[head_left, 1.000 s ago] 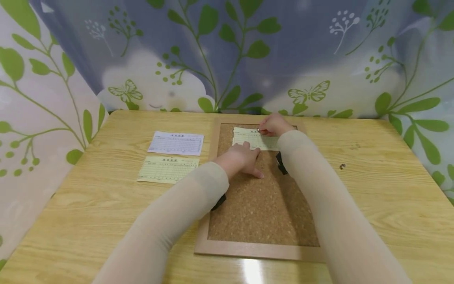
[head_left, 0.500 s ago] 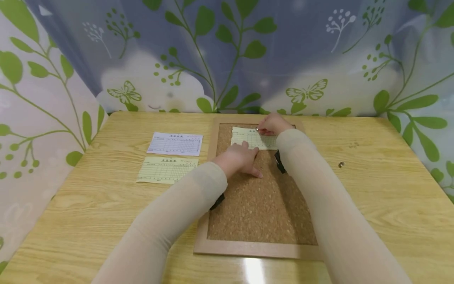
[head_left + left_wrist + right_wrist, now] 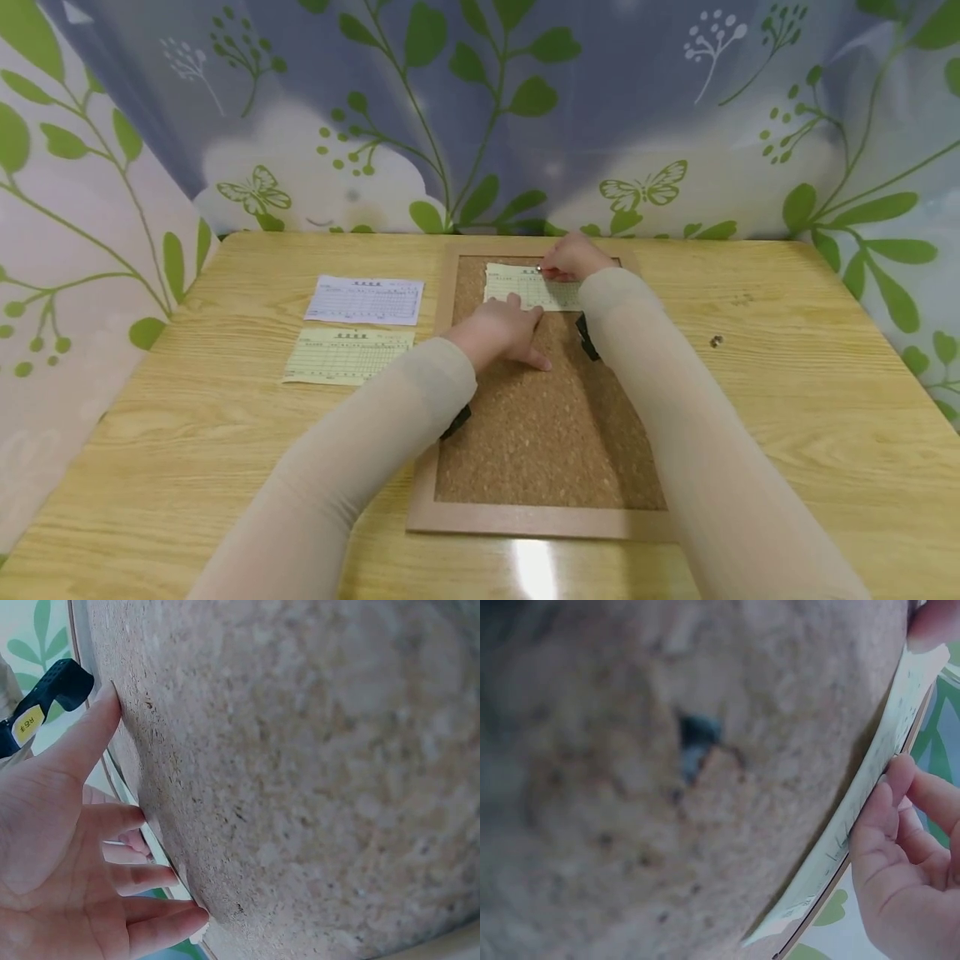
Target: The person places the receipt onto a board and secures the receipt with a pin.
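A pale yellow form slip (image 3: 512, 287) lies on the upper part of the framed cork board (image 3: 551, 433). My left hand (image 3: 506, 329) rests with spread fingers on the slip's lower edge and the cork; the left wrist view shows those fingertips (image 3: 191, 921) along the slip's edge. At the slip's top edge my right hand (image 3: 573, 257) pinches a small shiny thumbtack (image 3: 538, 268) between thumb and forefinger. In the right wrist view, the pinching fingers (image 3: 889, 791) are right at the slip, and the tack is mostly hidden by them.
Left of the board, a white form slip (image 3: 365, 300) lies above another yellow slip (image 3: 345, 357) on the wooden table (image 3: 187, 450). A few small shiny tacks (image 3: 716, 341) sit to the right. A leaf-patterned curtain (image 3: 510, 108) stands behind.
The whole head view has shifted slightly. Both hands keep their places on the slip, the right one still pinching the thumbtack at its top edge.
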A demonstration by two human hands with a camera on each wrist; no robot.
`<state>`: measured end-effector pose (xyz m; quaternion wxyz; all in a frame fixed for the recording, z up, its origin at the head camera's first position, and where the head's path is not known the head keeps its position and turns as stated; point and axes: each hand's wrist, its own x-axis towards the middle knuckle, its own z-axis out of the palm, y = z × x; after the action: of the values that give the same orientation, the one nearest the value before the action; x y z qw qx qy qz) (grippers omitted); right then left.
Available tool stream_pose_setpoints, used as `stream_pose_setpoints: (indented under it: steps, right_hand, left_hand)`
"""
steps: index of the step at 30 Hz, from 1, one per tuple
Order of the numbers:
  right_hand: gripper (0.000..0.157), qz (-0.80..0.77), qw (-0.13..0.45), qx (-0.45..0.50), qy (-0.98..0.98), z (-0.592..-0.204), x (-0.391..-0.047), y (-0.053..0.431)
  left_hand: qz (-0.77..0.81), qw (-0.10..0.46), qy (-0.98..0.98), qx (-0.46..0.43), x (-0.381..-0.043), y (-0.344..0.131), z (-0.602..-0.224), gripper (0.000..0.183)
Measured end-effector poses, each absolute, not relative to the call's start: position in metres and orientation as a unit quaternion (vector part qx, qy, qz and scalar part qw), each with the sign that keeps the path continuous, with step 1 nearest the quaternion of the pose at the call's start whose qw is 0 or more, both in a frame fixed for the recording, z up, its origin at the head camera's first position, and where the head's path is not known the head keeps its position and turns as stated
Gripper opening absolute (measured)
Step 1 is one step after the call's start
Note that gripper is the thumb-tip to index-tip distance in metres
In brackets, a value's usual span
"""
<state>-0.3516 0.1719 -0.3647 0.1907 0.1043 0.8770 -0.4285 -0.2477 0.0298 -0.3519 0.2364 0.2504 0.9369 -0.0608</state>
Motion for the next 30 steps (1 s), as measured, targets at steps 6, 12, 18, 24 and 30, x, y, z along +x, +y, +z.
stream_pose_setpoints:
  steps: [6, 12, 18, 24, 30]
  right_hand:
    - [0.019, -0.439, 0.194, 0.115, 0.87, -0.3657, -0.3525, 0.1709]
    - [0.019, -0.451, 0.196, 0.114, 0.863, -0.3652, -0.351, 0.1725]
    - [0.015, -0.446, 0.194, 0.109, 0.867, -0.3689, -0.353, 0.1731]
    - [0.014, -0.448, 0.192, 0.113, 0.866, -0.3668, -0.3513, 0.1727]
    - [0.013, -0.425, 0.196, 0.108, 0.877, -0.3648, -0.3507, 0.1735]
  left_hand:
    - [-0.059, 0.239, 0.936, 0.253, -0.2478, 0.0291, -0.3514, 0.092]
    - [-0.059, 0.24, 0.936, 0.252, -0.2467, 0.0299, -0.3497, 0.091]
    - [-0.055, 0.242, 0.936, 0.249, -0.2463, 0.0298, -0.35, 0.091]
    - [-0.057, 0.242, 0.936, 0.25, -0.2468, 0.0303, -0.3506, 0.091]
    - [-0.069, 0.238, 0.935, 0.253, -0.2469, 0.0315, -0.3495, 0.091]
